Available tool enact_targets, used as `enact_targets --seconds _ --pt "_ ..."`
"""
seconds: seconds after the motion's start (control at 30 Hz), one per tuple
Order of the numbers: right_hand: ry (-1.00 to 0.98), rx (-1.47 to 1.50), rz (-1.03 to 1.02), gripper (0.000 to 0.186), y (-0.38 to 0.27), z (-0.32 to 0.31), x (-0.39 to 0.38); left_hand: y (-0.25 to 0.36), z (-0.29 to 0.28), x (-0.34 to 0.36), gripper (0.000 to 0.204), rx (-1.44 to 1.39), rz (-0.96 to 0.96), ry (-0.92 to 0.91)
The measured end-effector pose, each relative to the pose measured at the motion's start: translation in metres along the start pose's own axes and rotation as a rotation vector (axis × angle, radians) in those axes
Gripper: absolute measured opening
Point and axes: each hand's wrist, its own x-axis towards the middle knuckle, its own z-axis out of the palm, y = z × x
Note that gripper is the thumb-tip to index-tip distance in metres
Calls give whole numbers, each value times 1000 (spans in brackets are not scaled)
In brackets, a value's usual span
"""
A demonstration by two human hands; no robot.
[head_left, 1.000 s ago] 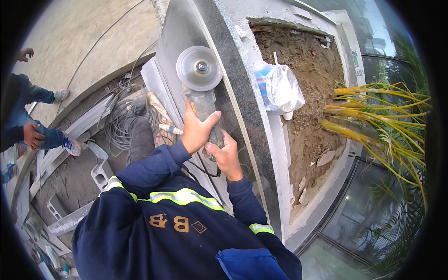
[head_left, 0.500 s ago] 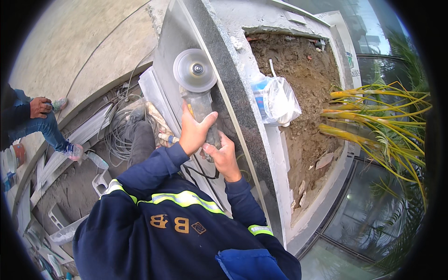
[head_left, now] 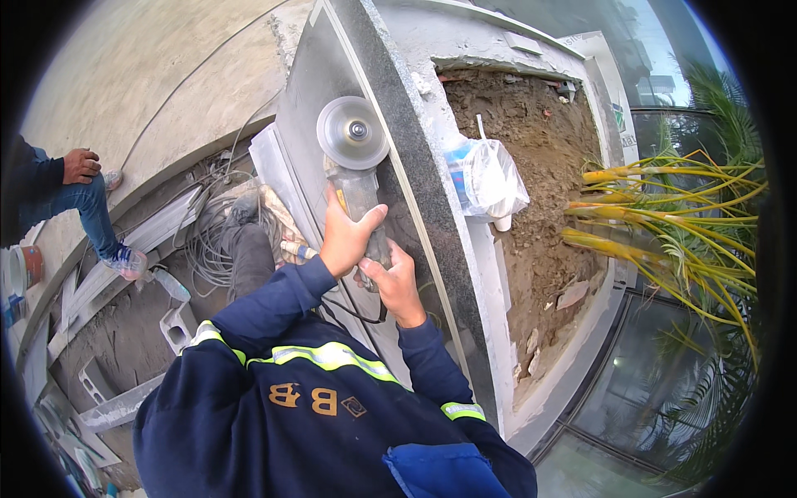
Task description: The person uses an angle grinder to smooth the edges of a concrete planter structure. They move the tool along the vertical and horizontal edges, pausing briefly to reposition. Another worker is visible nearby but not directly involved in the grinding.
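Observation:
Both my hands hold a dusty grey angle grinder [head_left: 360, 191], its round disc [head_left: 354, 131] pointing away from me. My left hand [head_left: 347, 236] wraps the body just behind the disc, thumb laid across it. Closer to me, my right hand [head_left: 398, 285] grips the rear end, where a dark cord [head_left: 353, 312] hangs off. The disc lies beside the pale edge strip of an upright grey stone slab [head_left: 415, 149]; whether it touches, I cannot tell. The slab's left face [head_left: 303, 95] looks dusty.
Right of the slab, a planter bed of soil [head_left: 531, 124] holds a plastic bag [head_left: 491, 178] on its rim and yellow-stemmed palms [head_left: 639, 203]. To the left lie coiled cables [head_left: 207, 249], long planks [head_left: 124, 257] and hollow blocks [head_left: 177, 325]. Another person's leg [head_left: 91, 216] is at far left.
The grinder and its disc sit slightly lower and further right in the picture, nearer the slab's edge strip. My grip is unchanged. The view has shifted a little.

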Motion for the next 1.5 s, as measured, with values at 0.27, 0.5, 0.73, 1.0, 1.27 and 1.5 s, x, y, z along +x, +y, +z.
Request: enact_targets --seconds 0.27,0.5,0.73,1.0,1.27,1.5 --pt "-24 16 25 41 16 -19 -40 -7 9 -42 73 22 0 12" --pt "-16 11 34 40 20 -26 -60 -10 14 -62 76 38 -33 5" --pt "-17 49 65 39 17 -23 -63 -18 11 -64 83 117 -51 13" --pt "-21 30 53 43 16 -22 -44 -8 11 -45 82 28 -32 23" --pt "14 -9 7 42 19 -20 -19 -5 10 -20 74 16 -36 7" --pt "6 -6 22 45 14 -17 1 -2 7 0 71 -5 -12 -1"
